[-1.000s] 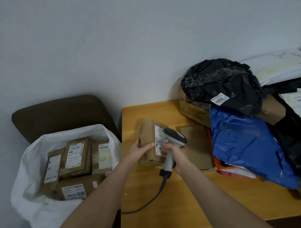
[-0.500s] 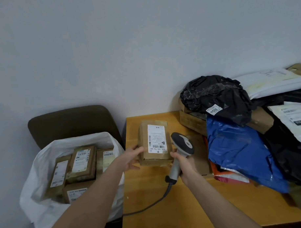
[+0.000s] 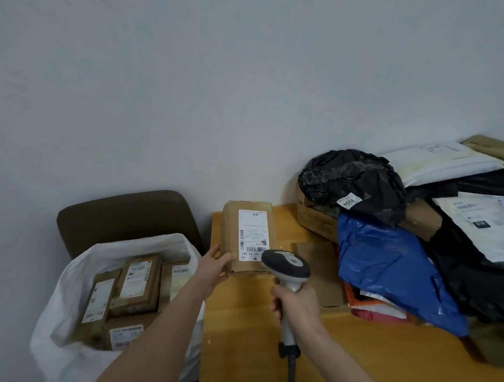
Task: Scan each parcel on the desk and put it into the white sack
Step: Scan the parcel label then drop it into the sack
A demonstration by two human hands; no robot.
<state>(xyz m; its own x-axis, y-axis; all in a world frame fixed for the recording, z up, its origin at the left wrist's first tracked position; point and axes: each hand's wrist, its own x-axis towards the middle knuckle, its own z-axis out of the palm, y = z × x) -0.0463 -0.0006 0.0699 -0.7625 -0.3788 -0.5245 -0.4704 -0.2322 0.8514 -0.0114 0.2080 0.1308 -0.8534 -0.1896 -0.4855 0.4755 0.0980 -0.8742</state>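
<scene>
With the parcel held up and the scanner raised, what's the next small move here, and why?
Probably aim the scanner at the label and scan: the left hand holds the brown parcel upright, label facing the scanner, which the right hand grips close by. The white sack comes after.

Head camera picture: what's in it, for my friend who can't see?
A person's left hand holds up a brown parcel at a wooden desk while the right hand aims a barcode scanner at its label. A white sack of parcels sits left.
</scene>
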